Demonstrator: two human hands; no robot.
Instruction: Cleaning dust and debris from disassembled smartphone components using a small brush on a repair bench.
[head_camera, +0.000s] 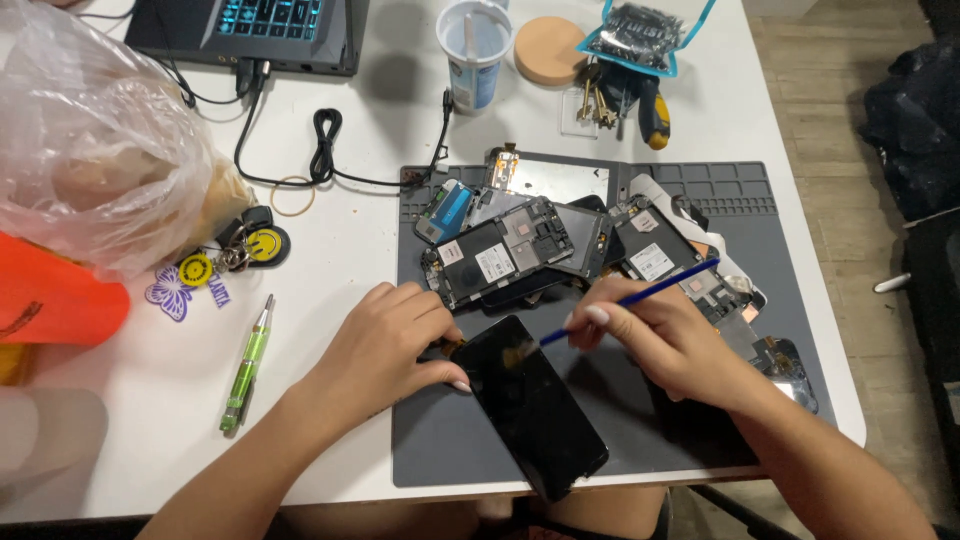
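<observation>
1. Head view, far left: a crumpled clear plastic bag (95, 140) sits above an orange object (50, 300), with a keychain cluster (235, 255) and a green pen-shaped screwdriver (246, 365) lying on the white table (380, 110).
2. Left hand (385, 345) rests at the grey work mat (440, 440) edge, fingers curled and pressed onto the upper left corner of the black phone screen panel (530, 405), pinning it flat.
3. That panel lies tilted on the mat, between both hands, its lower end overhanging the table edge.
4. It looks thin, light, stiff and glossy, so likely slippery and easy to crack; holding it by its edges and corners seems safest.
5. Right hand (665, 340) pinches a thin blue brush (640, 295) between thumb and fingertips, its tip touching the panel's top edge.
6. Behind lies a pile of opened phone frames (520, 250); further back stand a plastic cup (475, 50) and a laptop (260, 30).
</observation>
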